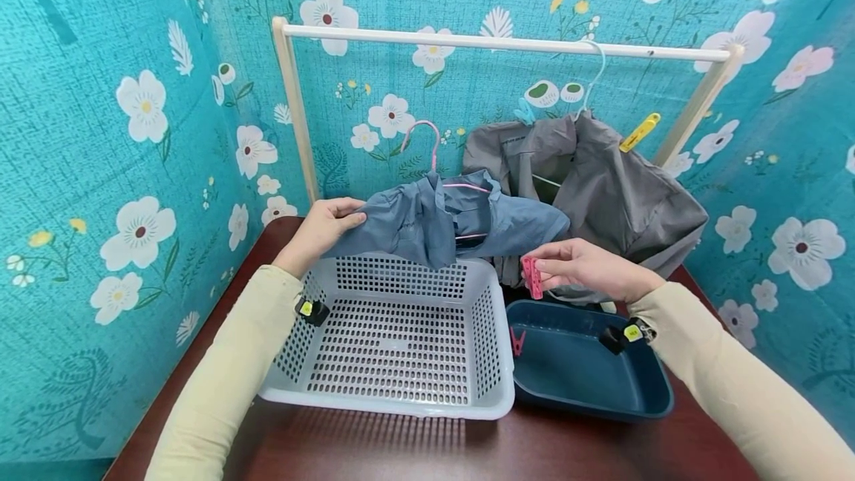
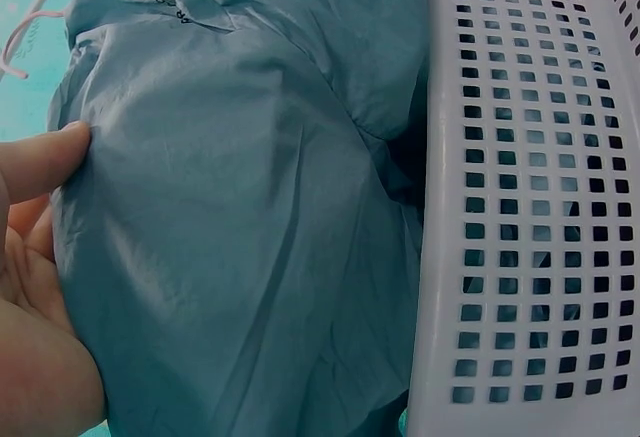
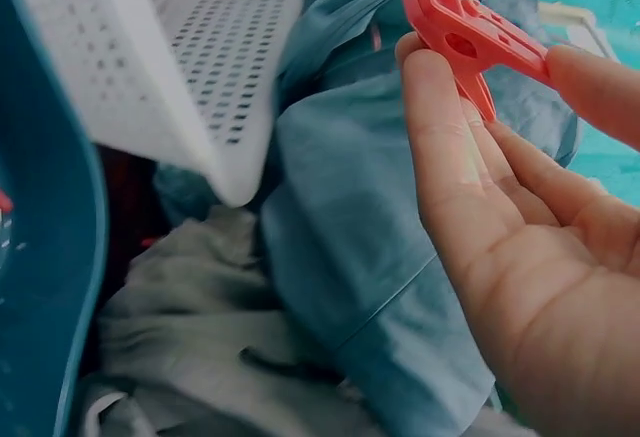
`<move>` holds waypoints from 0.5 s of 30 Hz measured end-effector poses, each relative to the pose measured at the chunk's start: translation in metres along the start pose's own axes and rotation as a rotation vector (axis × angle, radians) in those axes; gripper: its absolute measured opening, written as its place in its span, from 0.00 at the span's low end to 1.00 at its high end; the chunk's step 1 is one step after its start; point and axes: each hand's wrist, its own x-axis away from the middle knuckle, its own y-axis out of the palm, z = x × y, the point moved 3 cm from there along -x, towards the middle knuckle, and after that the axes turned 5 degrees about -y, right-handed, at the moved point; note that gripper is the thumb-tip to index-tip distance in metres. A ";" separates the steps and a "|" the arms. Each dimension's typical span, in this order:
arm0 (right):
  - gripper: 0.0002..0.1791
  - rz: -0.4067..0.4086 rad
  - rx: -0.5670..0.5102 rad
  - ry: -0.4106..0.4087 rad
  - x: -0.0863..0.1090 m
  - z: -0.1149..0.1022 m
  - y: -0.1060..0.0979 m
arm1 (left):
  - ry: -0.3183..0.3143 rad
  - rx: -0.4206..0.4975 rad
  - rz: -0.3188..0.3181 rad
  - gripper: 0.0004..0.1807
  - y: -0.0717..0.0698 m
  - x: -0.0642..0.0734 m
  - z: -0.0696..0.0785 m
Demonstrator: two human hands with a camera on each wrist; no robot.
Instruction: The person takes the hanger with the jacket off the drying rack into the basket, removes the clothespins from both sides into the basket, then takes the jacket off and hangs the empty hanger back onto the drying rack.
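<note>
A blue-grey shirt [image 1: 414, 225] with small dark lettering droops on a pink hanger [image 1: 433, 141] behind the white basket. My left hand [image 1: 327, 227] pinches its left shoulder edge; in the left wrist view the thumb [image 2: 50, 162] lies on the front of the cloth and the other fingers are partly hidden behind it. Near the shirt's right end, my right hand [image 1: 584, 267] holds a red clothespin [image 1: 532, 277] between thumb and fingers. The right wrist view shows that clothespin [image 3: 470, 32] apart from the fabric.
The white perforated basket [image 1: 502, 392] stands in front of the shirt. At its right is a dark blue tub [image 1: 588, 407] with another red clothespin [image 1: 517, 341]. A grey jacket [image 1: 614, 191] with a yellow clothespin [image 1: 640, 132] hangs from the white rail [image 1: 467, 39].
</note>
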 end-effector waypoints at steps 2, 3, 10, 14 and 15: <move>0.31 -0.005 -0.007 0.005 0.001 0.008 -0.002 | -0.002 -0.002 0.001 0.16 0.000 0.000 0.000; 0.31 -0.008 -0.012 0.007 0.002 0.013 -0.002 | -0.003 -0.004 0.001 0.16 -0.001 0.000 -0.001; 0.32 -0.018 -0.066 0.025 0.006 0.042 -0.007 | -0.001 -0.012 0.011 0.16 -0.002 0.001 -0.003; 0.30 -0.040 -0.089 0.032 0.007 0.058 -0.008 | 0.000 -0.008 0.013 0.16 -0.002 -0.001 -0.003; 0.30 -0.044 -0.093 0.036 0.007 0.062 -0.008 | 0.001 -0.008 0.014 0.16 -0.002 -0.001 -0.004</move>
